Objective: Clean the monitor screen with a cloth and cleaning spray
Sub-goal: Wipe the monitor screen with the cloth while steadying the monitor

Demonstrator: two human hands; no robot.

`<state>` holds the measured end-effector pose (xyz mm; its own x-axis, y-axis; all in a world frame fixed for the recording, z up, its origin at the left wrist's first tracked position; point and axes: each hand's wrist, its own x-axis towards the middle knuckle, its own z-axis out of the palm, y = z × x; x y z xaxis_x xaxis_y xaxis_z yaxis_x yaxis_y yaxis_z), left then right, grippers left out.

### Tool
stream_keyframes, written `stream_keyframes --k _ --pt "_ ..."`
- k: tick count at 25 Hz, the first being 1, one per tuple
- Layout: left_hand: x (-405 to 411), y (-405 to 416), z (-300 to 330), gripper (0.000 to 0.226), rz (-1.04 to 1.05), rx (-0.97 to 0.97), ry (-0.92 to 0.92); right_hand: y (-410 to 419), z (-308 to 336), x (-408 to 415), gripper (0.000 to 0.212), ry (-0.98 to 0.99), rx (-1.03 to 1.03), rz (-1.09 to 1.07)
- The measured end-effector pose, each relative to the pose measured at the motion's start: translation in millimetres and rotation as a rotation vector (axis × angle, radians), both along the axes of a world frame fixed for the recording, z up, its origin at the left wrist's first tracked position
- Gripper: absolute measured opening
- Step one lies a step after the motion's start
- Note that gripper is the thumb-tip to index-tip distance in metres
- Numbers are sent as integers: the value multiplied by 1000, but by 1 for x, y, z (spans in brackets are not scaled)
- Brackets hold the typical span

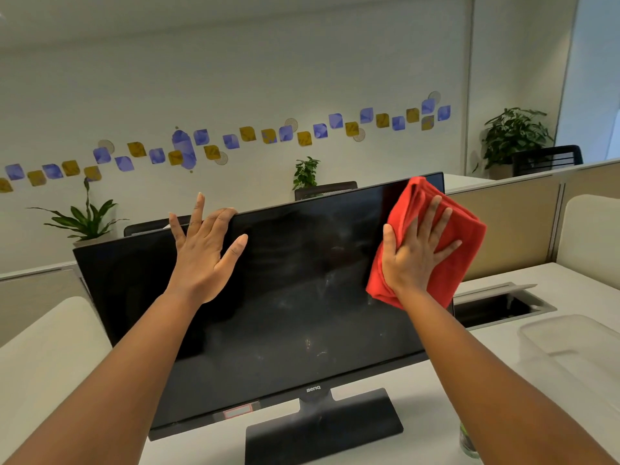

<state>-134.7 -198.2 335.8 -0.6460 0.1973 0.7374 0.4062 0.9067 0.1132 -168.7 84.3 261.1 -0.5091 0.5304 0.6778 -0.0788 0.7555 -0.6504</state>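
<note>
A black monitor (288,307) stands on its base on the white desk, its dark screen smeared and streaked. My left hand (204,250) rests flat against the upper left part of the screen, fingers spread, fingertips hooked over the top edge. My right hand (416,250) presses a folded red cloth (456,263) flat on the screen's upper right corner. Part of a clear bottle (468,441) with a green label shows by my right forearm, mostly hidden; I cannot tell whether it is the spray.
A translucent plastic box (577,350) sits on the desk (436,397) at the right. Behind it is an open cable hatch (500,305). Low beige partitions (513,229) and potted plants (84,219) stand beyond the monitor.
</note>
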Motion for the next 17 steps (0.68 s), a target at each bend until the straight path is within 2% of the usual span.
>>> stream_keyframes --k 2,5,12,15,17 --pt "0 1 0 76 3 -2 -1 -21 11 -1 76 40 34 9" --pt "0 2 -2 74 25 -14 25 -61 7 -2 76 101 216 45" --pt "-2 0 -9 66 128 -110 102 -107 -78 13 79 115 681 154" --pt "-2 1 -13 67 168 -155 125 -90 -102 16 80 90 709 130" --pt "-3 2 -15 67 186 -170 132 -70 -101 16 78 77 627 86"
